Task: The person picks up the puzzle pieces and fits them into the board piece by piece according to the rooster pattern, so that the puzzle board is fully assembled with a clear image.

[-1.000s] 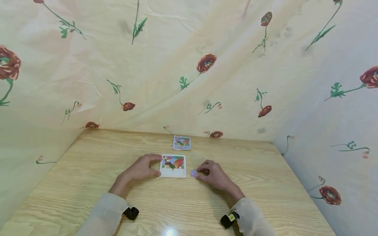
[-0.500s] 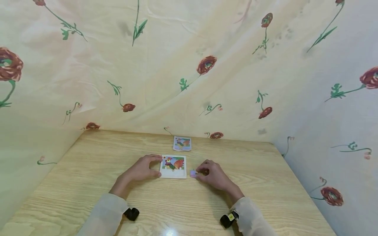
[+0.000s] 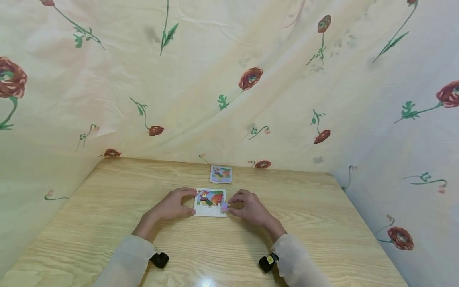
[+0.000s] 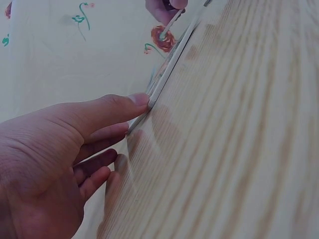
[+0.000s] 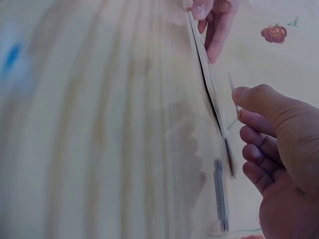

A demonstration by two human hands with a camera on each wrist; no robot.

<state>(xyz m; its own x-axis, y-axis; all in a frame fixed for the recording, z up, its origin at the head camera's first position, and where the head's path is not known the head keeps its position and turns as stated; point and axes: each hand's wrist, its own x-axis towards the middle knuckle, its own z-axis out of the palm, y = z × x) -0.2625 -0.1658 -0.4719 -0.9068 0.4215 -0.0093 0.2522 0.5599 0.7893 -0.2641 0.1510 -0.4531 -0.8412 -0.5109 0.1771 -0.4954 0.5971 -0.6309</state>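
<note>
A white-framed jigsaw puzzle board lies flat on the table. Its upper part shows a rooster picture, and its lower part is blank white. My left hand holds the board's left side, thumb near the front corner and a finger near the back corner. The left wrist view shows the thumb against the board's edge. Between thumb and fingertips, my right hand pinches a small purple puzzle piece over the board's right edge. From the right wrist, that piece appears edge-on, apart from the board.
Behind the board lies a square card with a similar rooster picture. The wooden table meets a flowered cloth at its back and sides. A slim dark-edged thing stands out in the right wrist view; its kind is unclear.
My right hand has moved left, bringing the purple piece from the table beside the board to over its right edge. My left hand has stayed on the board.
</note>
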